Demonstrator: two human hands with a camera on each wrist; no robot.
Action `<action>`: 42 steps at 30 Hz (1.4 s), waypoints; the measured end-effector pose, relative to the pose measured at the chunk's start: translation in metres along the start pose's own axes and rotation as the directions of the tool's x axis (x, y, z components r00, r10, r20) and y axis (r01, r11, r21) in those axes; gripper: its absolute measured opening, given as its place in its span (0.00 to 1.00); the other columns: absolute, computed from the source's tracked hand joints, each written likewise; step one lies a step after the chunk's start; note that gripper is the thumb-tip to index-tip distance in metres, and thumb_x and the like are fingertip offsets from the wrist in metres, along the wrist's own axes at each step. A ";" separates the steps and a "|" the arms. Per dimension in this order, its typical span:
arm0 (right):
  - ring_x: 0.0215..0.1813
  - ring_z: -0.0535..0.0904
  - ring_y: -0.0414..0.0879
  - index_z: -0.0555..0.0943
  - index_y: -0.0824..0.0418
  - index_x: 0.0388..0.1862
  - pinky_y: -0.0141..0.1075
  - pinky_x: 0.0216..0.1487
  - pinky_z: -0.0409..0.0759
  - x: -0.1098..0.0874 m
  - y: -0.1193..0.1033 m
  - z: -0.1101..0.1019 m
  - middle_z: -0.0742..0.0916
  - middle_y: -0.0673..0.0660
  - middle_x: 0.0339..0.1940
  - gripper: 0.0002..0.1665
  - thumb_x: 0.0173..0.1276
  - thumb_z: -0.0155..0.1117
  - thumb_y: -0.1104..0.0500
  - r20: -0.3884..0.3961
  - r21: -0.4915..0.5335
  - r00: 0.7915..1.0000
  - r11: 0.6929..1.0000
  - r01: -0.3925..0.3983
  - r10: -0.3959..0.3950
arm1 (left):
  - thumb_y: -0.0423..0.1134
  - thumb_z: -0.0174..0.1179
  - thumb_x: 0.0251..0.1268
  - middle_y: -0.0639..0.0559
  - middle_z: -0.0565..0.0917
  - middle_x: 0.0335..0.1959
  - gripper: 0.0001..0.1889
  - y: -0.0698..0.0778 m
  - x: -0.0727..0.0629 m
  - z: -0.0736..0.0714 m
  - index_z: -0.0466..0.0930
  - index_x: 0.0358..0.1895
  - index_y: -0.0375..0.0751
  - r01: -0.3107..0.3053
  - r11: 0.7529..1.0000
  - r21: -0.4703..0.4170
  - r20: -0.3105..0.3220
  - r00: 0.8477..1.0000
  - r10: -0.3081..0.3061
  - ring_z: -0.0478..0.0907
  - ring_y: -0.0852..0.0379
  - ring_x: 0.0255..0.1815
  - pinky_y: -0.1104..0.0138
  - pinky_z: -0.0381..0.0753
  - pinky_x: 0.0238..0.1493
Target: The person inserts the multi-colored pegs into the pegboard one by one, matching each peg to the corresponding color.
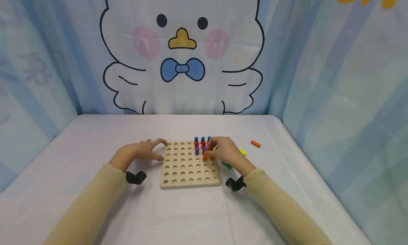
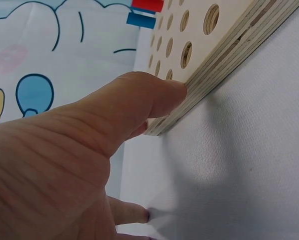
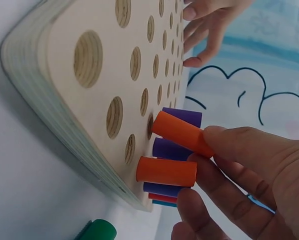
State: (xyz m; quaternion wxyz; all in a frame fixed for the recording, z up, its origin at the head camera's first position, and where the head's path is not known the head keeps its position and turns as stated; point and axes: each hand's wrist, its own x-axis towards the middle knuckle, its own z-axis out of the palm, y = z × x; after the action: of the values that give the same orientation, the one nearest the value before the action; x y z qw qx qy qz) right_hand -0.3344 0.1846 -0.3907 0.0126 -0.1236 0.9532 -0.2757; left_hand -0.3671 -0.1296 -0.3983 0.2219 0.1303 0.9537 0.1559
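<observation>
A square wooden pegboard (image 1: 182, 170) with rows of round holes lies on the table. Thumb and index finger of my right hand (image 1: 227, 152) pinch an orange peg (image 3: 182, 133), its lower end tilted right at a hole. Beside it another orange peg (image 3: 165, 171) stands in the board. Behind these are purple pegs (image 1: 197, 151), red pegs (image 1: 196, 144) and blue pegs (image 1: 202, 139) in rows at the far right corner. My left hand (image 1: 141, 153) is at the board's left side, fingers spread, thumb (image 2: 162, 95) against its edge.
Right of the board lie a loose orange peg (image 1: 255, 143), a yellow peg (image 1: 242, 152) and a green peg (image 1: 226, 165), the last two partly behind the right hand and wrist. A white cloth covers the table (image 1: 127, 216); a printed curtain (image 1: 181, 92) hangs behind.
</observation>
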 end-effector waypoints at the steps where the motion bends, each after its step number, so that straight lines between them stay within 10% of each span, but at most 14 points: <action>1: 0.37 0.78 0.45 0.82 0.52 0.34 0.35 0.37 0.76 0.000 0.000 0.001 0.85 0.49 0.34 0.09 0.68 0.76 0.53 0.002 -0.006 1.000 1.000 0.001 -0.001 | 0.61 0.61 0.70 0.22 0.50 0.81 0.37 -0.001 0.001 0.001 0.60 0.78 0.61 0.002 1.000 0.000 0.000 1.000 -0.002 0.47 0.17 0.79 0.24 0.53 0.71; 26: 0.38 0.79 0.45 0.86 0.50 0.40 0.35 0.37 0.80 -0.003 0.001 -0.003 0.87 0.47 0.37 0.09 0.75 0.67 0.48 -0.017 -0.071 1.000 0.997 0.007 -0.008 | 0.61 0.60 0.70 0.23 0.55 0.79 0.36 0.004 -0.005 -0.002 0.60 0.77 0.61 -0.007 1.000 0.011 -0.006 1.000 0.007 0.48 0.16 0.78 0.25 0.55 0.70; 42: 0.47 0.81 0.52 0.83 0.58 0.53 0.45 0.53 0.83 0.017 0.060 -0.036 0.87 0.58 0.54 0.14 0.77 0.63 0.51 -0.083 -0.141 0.986 0.978 -0.154 0.143 | 0.60 0.60 0.70 0.22 0.57 0.78 0.35 0.001 -0.004 -0.001 0.61 0.76 0.60 -0.028 0.999 0.019 -0.003 1.000 0.028 0.49 0.14 0.77 0.25 0.56 0.70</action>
State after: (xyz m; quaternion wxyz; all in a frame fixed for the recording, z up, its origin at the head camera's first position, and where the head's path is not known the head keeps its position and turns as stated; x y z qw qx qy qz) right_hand -0.3678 0.2484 -0.3907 -0.0104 -0.0425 0.9773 -0.2074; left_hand -0.3644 -0.1299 -0.3954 0.2168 0.1456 0.9535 0.1501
